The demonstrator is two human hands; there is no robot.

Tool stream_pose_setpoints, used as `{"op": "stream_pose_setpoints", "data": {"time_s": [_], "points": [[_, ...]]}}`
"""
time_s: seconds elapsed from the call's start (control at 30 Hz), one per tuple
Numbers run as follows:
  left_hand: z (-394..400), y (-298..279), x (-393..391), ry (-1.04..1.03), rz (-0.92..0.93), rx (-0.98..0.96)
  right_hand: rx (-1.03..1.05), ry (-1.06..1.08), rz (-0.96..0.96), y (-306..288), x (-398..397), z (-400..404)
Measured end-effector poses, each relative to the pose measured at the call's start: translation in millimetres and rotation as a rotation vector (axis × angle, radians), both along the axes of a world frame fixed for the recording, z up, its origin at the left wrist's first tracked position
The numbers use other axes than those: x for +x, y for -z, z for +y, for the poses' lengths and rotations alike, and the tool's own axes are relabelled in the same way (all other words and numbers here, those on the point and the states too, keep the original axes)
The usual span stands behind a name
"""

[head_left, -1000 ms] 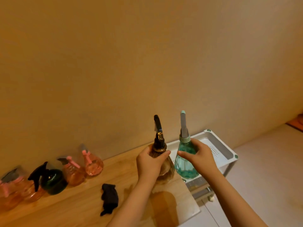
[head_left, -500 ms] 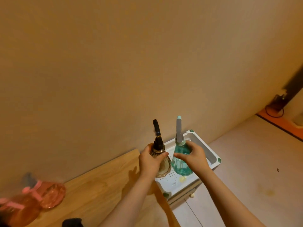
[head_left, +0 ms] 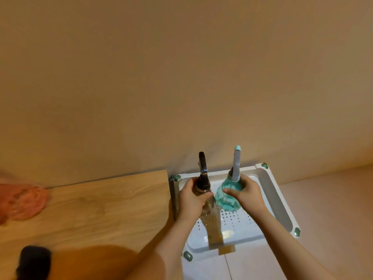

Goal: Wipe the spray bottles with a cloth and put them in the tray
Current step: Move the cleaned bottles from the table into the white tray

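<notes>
**Two bottles going down into the tray**

I see my left hand (head_left: 192,196) curled round the neck and shoulder of the brown spray bottle (head_left: 203,190), and my right hand (head_left: 247,194) wrapped the same way round the teal spray bottle (head_left: 227,196). Both hands grip firmly, fingers closed on the bottles, just right of centre in the lower half of the frame. The bottles stand upright, side by side and close together, nozzles pointing up toward the wall (head_left: 181,77). Both are inside the outline of the white tray (head_left: 276,201), over its perforated floor; the teal one looks seated or nearly so, but I cannot tell whether either base actually touches.

The tray sits just beside the right end of the wooden surface (head_left: 101,209). At the left edge of the frame, on that surface, I make out blurred pink bottles (head_left: 22,201), and at the lower left a dark shape (head_left: 33,261) that I take to be the cloth, though it is too blurred to be sure.

As I judge it, these two bottles are at the placing step, with only the release left. The tray holds nothing else that I can see, and the pink ones on the surface would still need wiping and carrying over, so most of the job looks to be ahead.
</notes>
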State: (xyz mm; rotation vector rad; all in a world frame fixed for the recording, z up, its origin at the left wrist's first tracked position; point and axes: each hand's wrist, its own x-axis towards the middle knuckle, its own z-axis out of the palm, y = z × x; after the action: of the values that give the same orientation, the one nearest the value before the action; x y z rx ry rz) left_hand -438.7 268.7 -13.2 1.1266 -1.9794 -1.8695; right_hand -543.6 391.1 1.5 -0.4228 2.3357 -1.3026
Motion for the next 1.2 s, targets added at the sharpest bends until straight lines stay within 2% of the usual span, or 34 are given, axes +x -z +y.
{"op": "stream_pose_setpoints", "data": {"time_s": [0.4, 0.63, 0.8, 1.2], "points": [[2, 69, -35, -0.100, -0.014, -0.049, -0.093, -0.117, -0.072, 76, -46, -11], [-3, 89, -38, -0.067, -0.044, -0.098, -0.089, -0.202, -0.057, 110, -47, -13], [-8, 97, -39, -0.075, -0.041, -0.135, -0.131, -0.129, -0.066, 121, -52, -17], [2, 108, -32, -0.050, -0.082, -0.221, -0.174, -0.141, -0.115, 123, -45, -6]]}}
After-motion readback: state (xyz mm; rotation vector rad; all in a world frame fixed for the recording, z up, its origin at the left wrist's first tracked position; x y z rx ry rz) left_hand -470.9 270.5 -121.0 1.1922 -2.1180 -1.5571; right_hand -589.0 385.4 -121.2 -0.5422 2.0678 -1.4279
